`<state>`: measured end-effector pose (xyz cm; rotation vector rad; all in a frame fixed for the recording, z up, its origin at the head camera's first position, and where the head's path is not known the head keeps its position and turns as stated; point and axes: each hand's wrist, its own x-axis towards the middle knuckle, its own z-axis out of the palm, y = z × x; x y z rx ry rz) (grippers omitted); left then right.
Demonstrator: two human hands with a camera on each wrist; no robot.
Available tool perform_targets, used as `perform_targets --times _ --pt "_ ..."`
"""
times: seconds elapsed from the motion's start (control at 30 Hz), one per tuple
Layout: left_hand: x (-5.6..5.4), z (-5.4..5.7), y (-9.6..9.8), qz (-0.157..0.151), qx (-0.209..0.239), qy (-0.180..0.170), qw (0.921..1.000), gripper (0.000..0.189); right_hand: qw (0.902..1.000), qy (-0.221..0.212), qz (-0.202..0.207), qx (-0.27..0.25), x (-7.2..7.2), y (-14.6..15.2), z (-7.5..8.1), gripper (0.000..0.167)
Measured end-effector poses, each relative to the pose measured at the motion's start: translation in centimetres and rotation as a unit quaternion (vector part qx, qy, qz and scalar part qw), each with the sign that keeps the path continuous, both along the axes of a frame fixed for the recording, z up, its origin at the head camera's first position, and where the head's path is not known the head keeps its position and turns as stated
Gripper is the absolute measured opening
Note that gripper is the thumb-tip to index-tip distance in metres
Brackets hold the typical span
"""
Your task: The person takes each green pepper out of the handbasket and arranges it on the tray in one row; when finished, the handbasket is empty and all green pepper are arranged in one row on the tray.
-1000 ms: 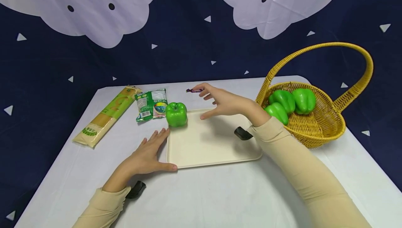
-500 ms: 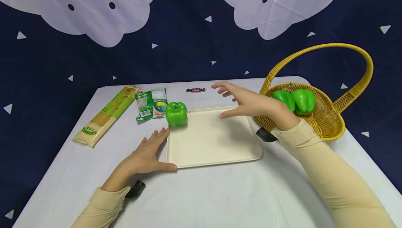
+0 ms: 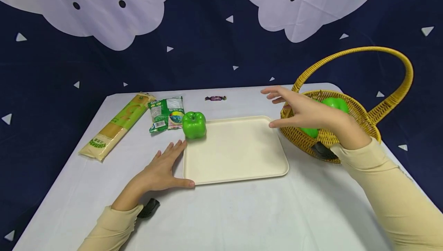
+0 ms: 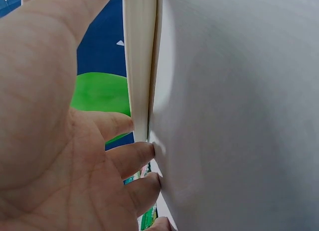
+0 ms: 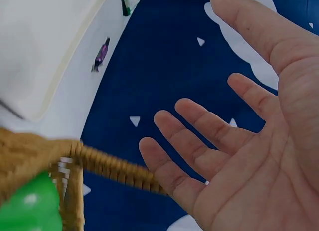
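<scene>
A cream tray (image 3: 235, 151) lies on the table, with a green bell pepper (image 3: 194, 125) upright on its far left corner. My left hand (image 3: 157, 172) rests spread at the tray's left side, thumb and a fingertip at its edge. In the left wrist view the fingers (image 4: 130, 160) lie along the tray's rim (image 4: 139, 66). Over the left part of the yellow wicker basket (image 3: 373, 135) hovers my right hand (image 3: 308, 110), holding nothing, its fingers (image 5: 192, 164) spread. Green bell peppers (image 3: 335, 104) in the basket are partly hidden behind that hand.
Left of the tray lie a long noodle packet (image 3: 117, 126) and a green snack bag (image 3: 167, 114). A purple wrapped candy (image 3: 215, 98) lies beyond the tray, near the far table edge. The basket's tall handle (image 3: 367, 48) arches up at the right.
My right hand has moved right, from above the tray to over the basket, uncovering the candy and more of the tray. The left hand, tray and pepper on it have stayed put.
</scene>
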<state>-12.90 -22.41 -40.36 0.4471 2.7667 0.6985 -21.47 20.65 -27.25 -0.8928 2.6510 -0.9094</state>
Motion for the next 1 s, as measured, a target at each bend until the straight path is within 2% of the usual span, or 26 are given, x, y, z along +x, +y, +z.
perform_targets --times 0.23,0.53,0.8,1.0 --pt "0.0 -0.2 -0.1 -0.001 0.004 0.001 1.0000 0.139 0.9997 0.022 -0.006 0.003 1.1 2.6 0.7 0.081" --pt "0.1 -0.1 -0.2 -0.002 0.003 0.003 1.0000 0.139 0.9978 0.011 -0.057 0.032 2.2 6.0 2.2 0.072" --pt "0.1 -0.1 -0.2 0.003 -0.001 0.002 1.0000 0.139 0.9979 0.013 -0.054 0.034 1.8 8.4 2.3 0.061" --pt "0.0 0.2 0.0 0.001 -0.001 0.001 1.0000 0.139 0.9975 0.002 -0.056 0.043 1.0 9.7 2.1 0.061"
